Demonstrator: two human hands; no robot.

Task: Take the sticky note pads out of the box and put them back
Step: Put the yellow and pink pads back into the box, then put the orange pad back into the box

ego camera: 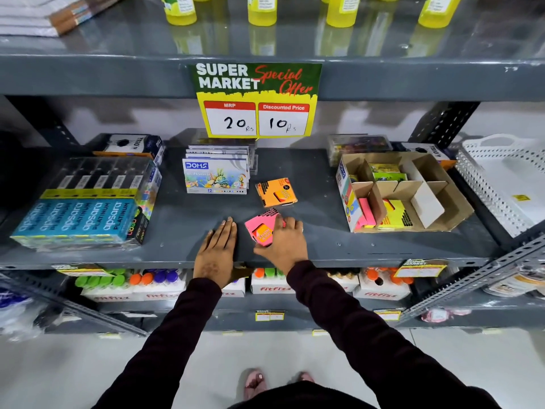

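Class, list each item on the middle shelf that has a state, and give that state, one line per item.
Box: open, some compartments empty, pads in others.
Pink pad: out of the box, on the shelf, under the right hand.
Orange pad: out, lying free on the shelf.
Left hand: flat, empty.
Right hand: on the pink pad.

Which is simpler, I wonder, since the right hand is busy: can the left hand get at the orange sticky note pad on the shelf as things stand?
Probably yes. The left hand lies flat and empty on the shelf, and the orange sticky note pad lies in the open beyond it, with bare shelf between. The right hand grips the pink pad, off that path.
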